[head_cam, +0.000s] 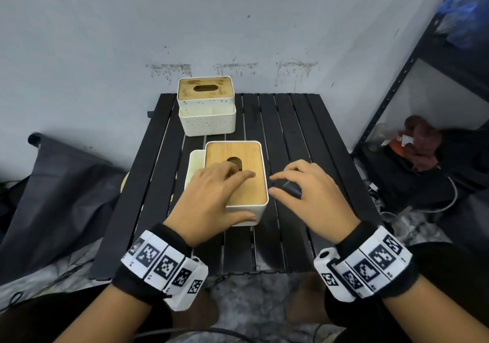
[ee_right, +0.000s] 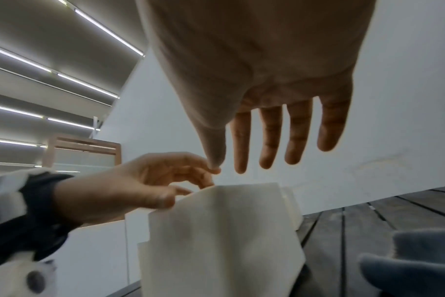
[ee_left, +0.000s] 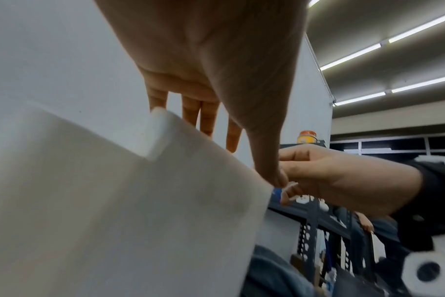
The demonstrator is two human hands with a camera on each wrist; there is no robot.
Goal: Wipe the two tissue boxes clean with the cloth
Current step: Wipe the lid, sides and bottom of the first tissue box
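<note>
Two white tissue boxes with wooden lids stand on the black slatted table (head_cam: 304, 131). The far box (head_cam: 206, 104) is speckled with dirt and stands against the wall. On the near box (head_cam: 238, 197) rests my left hand (head_cam: 250, 196), fingers lying on the lid and thumb against the front wall. To the right of that box my right hand (head_cam: 275, 184) hovers with spread fingers over a grey cloth (head_cam: 292, 188), holding nothing. The right wrist view shows the cloth (ee_right: 414, 261) lying on the slats beside the near box (ee_right: 216, 231).
A black metal shelf (head_cam: 397, 91) rises at the right, with clutter (head_cam: 420, 147) on the floor under it. A dark bag (head_cam: 53, 184) lies left of the table. The wall stands right behind the far box.
</note>
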